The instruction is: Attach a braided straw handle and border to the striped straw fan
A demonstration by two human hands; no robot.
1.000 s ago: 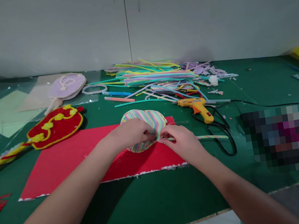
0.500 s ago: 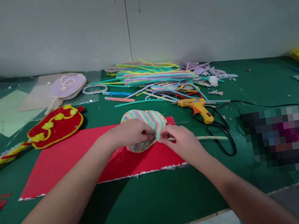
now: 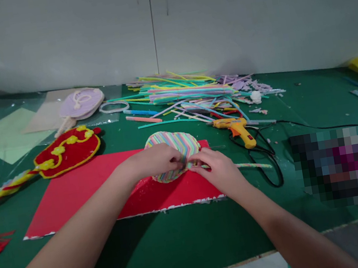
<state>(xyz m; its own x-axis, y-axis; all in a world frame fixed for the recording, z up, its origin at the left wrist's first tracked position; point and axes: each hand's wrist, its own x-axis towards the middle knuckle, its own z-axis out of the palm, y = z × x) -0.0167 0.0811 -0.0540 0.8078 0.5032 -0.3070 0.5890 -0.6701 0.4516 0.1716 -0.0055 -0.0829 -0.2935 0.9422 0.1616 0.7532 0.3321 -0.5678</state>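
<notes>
A fan-shaped piece striped in pastel pipe cleaners lies on a red board, its stem pointing right. My left hand rests over the striped face with its fingers curled down near the base of the stem; what the fingertips hold there is hidden. My right hand pinches the stem close to where it meets the striped face. A small pale green bit shows at the right fingertips.
An orange glue gun with a looped black cord lies at right. Behind is a heap of pipe cleaners. A red-and-yellow fan and a lilac fan lie left. A pixelated item sits far right.
The right fingertips have shifted slightly at the stem's base, and the pale green bit there shows more. The left hand and the striped fan stay nearly in place.
</notes>
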